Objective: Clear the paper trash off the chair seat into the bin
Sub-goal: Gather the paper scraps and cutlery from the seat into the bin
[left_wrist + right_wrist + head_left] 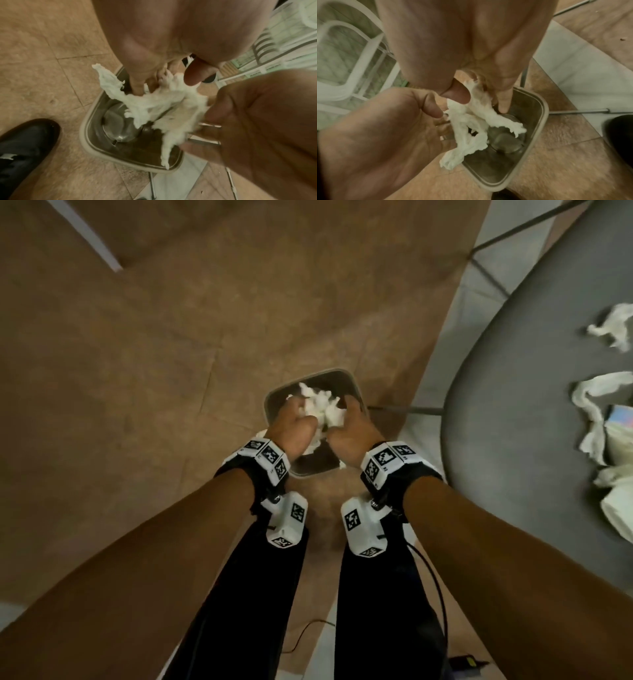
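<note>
My two hands meet over the small square metal bin with a pale rim [356,392], which stands on the brown tiled floor [144,344] just off the front edge of the dark grey chair seat [513,412]. My left hand [291,428] and my right hand [352,429] face each other and between them grasp a torn wad of white tissue paper [322,410], its ragged strips hanging down into the bin's mouth. Seen from the left wrist, the fingers curl around the wad and the thumb presses on its upper side, while loose ends trail over the bin's near rim. The bin's shiny bottom shows below the paper. On the chair seat, towards its right edge, more crumpled white paper scraps [596,412] lie spread out. My black shoe [24,151] stands on the floor beside the bin.
</note>
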